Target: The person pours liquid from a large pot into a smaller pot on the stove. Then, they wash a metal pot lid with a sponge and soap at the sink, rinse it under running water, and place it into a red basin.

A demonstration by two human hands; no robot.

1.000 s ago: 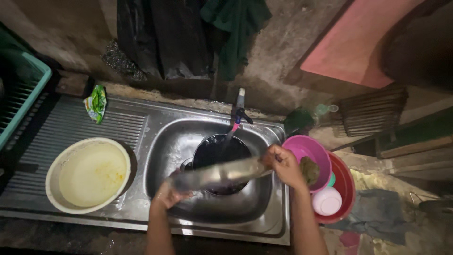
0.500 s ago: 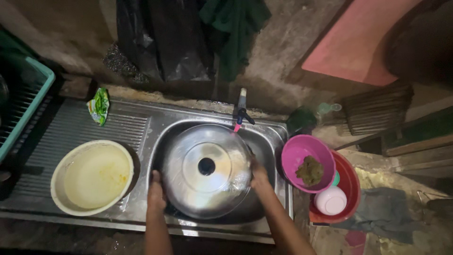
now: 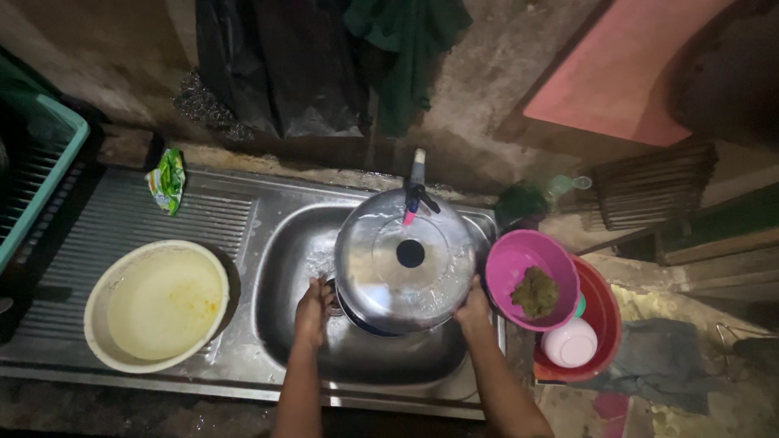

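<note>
your left hand point(image 3: 312, 308): bare, no glove | your right hand point(image 3: 473, 310): bare, no ring | forearms: uncovered, no sleeves

One lid point(image 3: 406, 264). Two hands: left point(image 3: 312, 308), right point(image 3: 475, 308). Three bowls: cream point(image 3: 154, 304), pink point(image 3: 531, 280), red point(image 3: 600, 316). One tap point(image 3: 415, 191). One sachet point(image 3: 168, 180). One crate point(image 3: 32, 174).

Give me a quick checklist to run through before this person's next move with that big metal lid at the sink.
1. Both hands on the lid: ok, left hand and right hand at opposite edges.
2. Grip firmness: cannot tell.
3. Lid over the sink basin: ok.
4. Tap above the lid: ok; water flow cannot tell.
5. Room beside the right hand: not ok, pink bowl sits close.
6. Cream basin out of the way: ok, on the drainboard.
</note>
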